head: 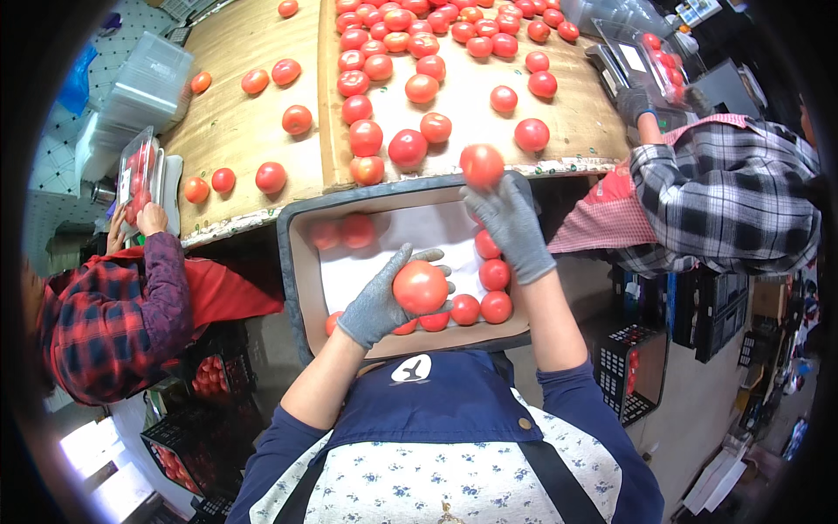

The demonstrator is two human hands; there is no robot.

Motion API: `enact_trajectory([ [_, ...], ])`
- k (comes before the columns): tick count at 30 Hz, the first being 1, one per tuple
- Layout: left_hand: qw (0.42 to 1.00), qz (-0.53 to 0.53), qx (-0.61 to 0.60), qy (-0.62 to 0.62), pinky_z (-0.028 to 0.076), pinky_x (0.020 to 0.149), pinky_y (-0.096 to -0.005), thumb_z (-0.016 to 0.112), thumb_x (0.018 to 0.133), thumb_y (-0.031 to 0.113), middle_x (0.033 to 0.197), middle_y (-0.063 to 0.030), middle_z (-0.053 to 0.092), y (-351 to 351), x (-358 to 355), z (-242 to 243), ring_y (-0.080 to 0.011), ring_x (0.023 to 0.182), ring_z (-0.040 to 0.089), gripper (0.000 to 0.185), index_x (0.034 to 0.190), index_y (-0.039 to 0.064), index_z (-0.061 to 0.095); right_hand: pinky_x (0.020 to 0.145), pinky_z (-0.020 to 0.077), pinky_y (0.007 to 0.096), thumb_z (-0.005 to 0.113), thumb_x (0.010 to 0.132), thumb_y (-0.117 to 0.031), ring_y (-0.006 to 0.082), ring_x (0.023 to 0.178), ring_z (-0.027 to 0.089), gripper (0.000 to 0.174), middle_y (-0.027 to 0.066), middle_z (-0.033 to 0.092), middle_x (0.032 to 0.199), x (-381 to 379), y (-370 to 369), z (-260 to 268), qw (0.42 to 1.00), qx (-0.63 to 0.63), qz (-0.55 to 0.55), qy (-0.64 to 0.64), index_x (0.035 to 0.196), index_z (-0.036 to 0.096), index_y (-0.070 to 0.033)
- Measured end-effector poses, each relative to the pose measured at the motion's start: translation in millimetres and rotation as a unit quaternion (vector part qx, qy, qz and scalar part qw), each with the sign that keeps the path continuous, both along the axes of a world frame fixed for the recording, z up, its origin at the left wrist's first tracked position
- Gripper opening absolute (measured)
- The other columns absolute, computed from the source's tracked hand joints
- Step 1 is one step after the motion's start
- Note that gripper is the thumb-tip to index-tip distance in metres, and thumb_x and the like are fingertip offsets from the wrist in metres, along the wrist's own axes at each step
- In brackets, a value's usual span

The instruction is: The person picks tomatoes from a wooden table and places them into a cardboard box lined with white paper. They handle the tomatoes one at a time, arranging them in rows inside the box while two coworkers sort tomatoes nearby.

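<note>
My left hand [386,301], in a grey glove, is palm up over a dark crate [293,288] and cradles a large tomato [421,287]. A second tomato [482,166], slightly blurred, is at the fingertips of my right hand [510,226], also gloved in grey, over the crate's far right corner. White paper [399,229] lines the crate, and tomatoes [494,274] stand along its right and near sides. Two more [357,230] lie in the far left part. Beyond the crate, many tomatoes [407,148] rest on the table [458,144].
A wooden divider [332,131] splits the table. A co-worker at left [118,314] handles a clear tomato box [137,170]; another at right [720,196] has gloved hands by a filled box [668,65]. Slatted crates [632,373] stand on the floor.
</note>
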State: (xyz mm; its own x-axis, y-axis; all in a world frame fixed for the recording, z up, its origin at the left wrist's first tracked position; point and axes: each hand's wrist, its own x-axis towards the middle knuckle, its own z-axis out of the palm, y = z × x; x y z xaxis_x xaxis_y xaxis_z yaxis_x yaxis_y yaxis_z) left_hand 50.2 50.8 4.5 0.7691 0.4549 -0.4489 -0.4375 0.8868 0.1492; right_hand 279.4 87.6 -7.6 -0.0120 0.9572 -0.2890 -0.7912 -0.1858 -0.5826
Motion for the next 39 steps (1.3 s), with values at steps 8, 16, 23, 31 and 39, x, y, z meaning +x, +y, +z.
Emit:
enact_trajectory([
  [8, 0.99, -0.069, 0.037, 0.117, 0.051, 0.09, -0.0436, 0.042, 0.096, 0.046, 0.127, -0.0224, 0.048, 0, -7, -4, -0.0339, 0.111, 0.056, 0.057, 0.131, 0.001, 0.04, 0.104, 0.0375, 0.0353, 0.064, 0.086, -0.018, 0.0212, 0.123, 0.044, 0.059, 0.0124, 0.044, 0.134, -34, -64, 26, 0.902, 0.089, 0.283, -0.314, 0.137, 0.038, -0.004],
  [16, 0.898, -0.064, 0.316, 0.3, 0.051, 0.081, -0.0287, 0.045, 0.098, 0.029, 0.123, -0.0096, 0.052, -7, -5, 6, -0.0154, 0.095, 0.059, 0.044, 0.135, 0.005, 0.042, 0.041, 0.0466, 0.0256, 0.037, 0.099, -0.044, 0.0165, 0.044, 0.056, 0.05, 0.0124, 0.061, 0.069, -38, -79, -12, 0.942, -0.17, 0.226, -0.178, 0.109, 0.054, 0.002],
  [23, 0.96, -0.052, 0.144, 0.235, 0.054, 0.07, -0.0252, 0.043, 0.099, 0.032, 0.107, -0.0103, 0.06, -9, -15, -12, -0.014, 0.082, 0.062, 0.041, 0.128, 0.004, 0.047, 0.062, 0.0498, 0.0244, 0.039, 0.099, -0.035, 0.0146, 0.064, 0.059, 0.042, 0.0092, 0.063, 0.087, -33, -87, -18, 0.921, -0.083, 0.228, -0.304, 0.114, 0.056, 0.001],
  [31, 0.986, -0.042, 0.044, 0.156, 0.05, 0.09, -0.0353, 0.046, 0.097, 0.038, 0.124, -0.0117, 0.053, -21, -10, -25, -0.0227, 0.109, 0.056, 0.048, 0.133, 0.007, 0.04, 0.078, 0.047, 0.0304, 0.049, 0.095, -0.022, 0.0196, 0.084, 0.058, 0.03, 0.0094, 0.059, 0.095, -55, -90, -6, 0.817, 0.054, 0.186, -0.543, 0.119, 0.061, -0.009],
  [39, 0.941, 0.067, 0.246, 0.221, 0.051, 0.09, -0.0365, 0.07, 0.081, 0.014, 0.116, -0.0127, 0.058, -20, -60, -42, -0.0226, 0.104, 0.059, 0.052, 0.125, 0.006, 0.044, 0.083, 0.0467, 0.0393, 0.055, 0.088, -0.024, 0.031, 0.097, 0.058, 0.031, 0.0147, 0.06, 0.105, -127, -6, -100, 0.72, 0.206, 0.155, -0.645, 0.113, 0.058, -0.007],
])
